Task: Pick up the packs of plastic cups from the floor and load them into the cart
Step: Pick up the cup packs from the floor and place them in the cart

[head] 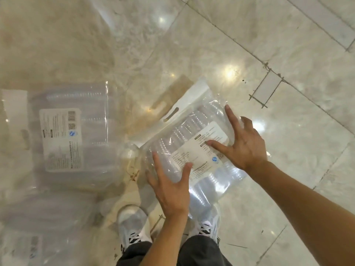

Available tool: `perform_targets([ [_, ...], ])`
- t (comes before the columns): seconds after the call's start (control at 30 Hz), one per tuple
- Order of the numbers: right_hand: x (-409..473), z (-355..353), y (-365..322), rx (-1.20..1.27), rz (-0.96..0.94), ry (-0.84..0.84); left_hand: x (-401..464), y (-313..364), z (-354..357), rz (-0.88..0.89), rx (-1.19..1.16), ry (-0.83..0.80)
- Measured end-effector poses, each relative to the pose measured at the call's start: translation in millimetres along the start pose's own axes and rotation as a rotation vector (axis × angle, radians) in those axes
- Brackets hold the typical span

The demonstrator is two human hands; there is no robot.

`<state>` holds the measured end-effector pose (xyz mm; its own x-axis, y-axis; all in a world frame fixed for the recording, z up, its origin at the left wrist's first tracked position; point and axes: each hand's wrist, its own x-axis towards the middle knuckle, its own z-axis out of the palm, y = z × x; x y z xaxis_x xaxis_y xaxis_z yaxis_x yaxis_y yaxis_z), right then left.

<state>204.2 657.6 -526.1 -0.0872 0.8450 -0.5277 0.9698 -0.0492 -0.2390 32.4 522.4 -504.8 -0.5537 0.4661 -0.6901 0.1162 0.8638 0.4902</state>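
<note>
Both hands lie spread, fingers straight, on a pack (pixel 192 143) on the floor (pixel 288 54): left hand (pixel 171 187) at its near edge, right hand (pixel 242 143) on its label. Another pack (pixel 75 131) lies left.

Glossy marble floor (pixel 288 54), white sneakers (pixel 132 225).

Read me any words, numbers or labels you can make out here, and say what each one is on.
None can be read.
Pack of cups under both hands: white label, print too blurred.
Pack on the left: white label with barcode, print too small.
</note>
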Motion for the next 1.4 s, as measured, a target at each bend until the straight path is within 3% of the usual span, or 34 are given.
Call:
perform_targets([
  [0.1,4.4,10.2,7.0,-0.003,-0.018,0.042,2.7,-0.6,12.7,0.015,-0.165,-0.011],
  [0.33,-9.0,-1.6,-7.1,0.035,0.032,0.034,4.9,3.7,1.9,0.051,-0.146,-0.064],
  [0.57,-95.2,-103.2,-40.2,0.195,0.172,0.165,-62.2,86.9,-59.1,0.144,-0.01,-0.066],
  [0.8,-224.2,-307.6,-81.2,0.391,0.359,0.335,-207.3,251.3,-165.9,0.323,0.165,-0.129],
  [1.07,-415.0,-518.1,-123.1,0.573,0.516,0.589,-409.1,411.0,-296.5,0.683,0.286,-0.203],
  [1.23,-535.9,-583.5,-131.6,0.589,0.675,0.808,-518.0,454.4,-342.3,0.947,0.378,-0.356],
  [1.4,-661.2,-594.5,-115.2,0.618,0.894,1.008,-625.8,454.5,-344.4,1.182,0.487,-0.552],
])
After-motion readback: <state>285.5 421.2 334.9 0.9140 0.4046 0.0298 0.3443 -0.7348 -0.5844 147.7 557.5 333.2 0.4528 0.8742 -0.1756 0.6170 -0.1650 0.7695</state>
